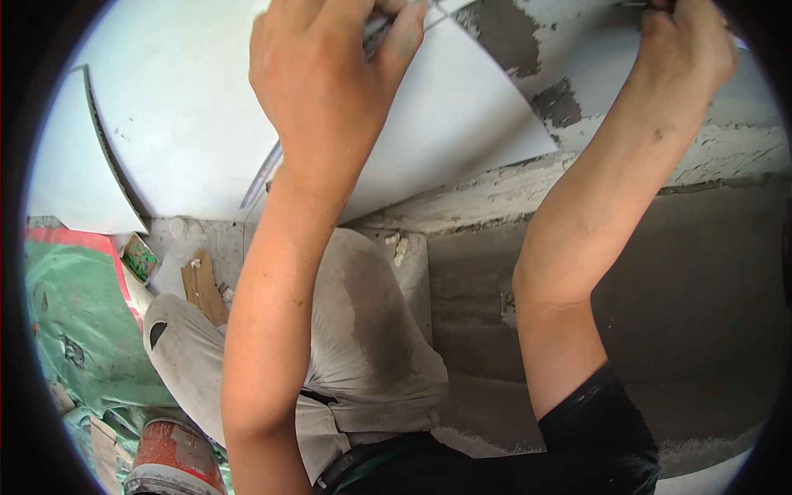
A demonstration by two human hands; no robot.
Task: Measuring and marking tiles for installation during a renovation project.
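Observation:
My left hand [322,78] is raised at the top of the view, over the large white wall tiles [190,107]. Its thumb and fingers are closed around something greyish that I cannot make out, as the picture's edge cuts off the fingertips. Just right of it a white tile [478,124] comes to a point against the wall [594,49], which bears dark grey mortar patches [507,37]. At the upper right my right hand [689,41] is curled near that wall. A small yellow bit shows beside it, but what it grips is mostly hidden.
Below the wall runs a rough pale ledge [478,194], above a dark grey surface [478,264]. On the left lie a green sheet with a red border [91,305], a small box of green bits [139,259], a cardboard piece [202,289] and a red-and-white bucket [173,454].

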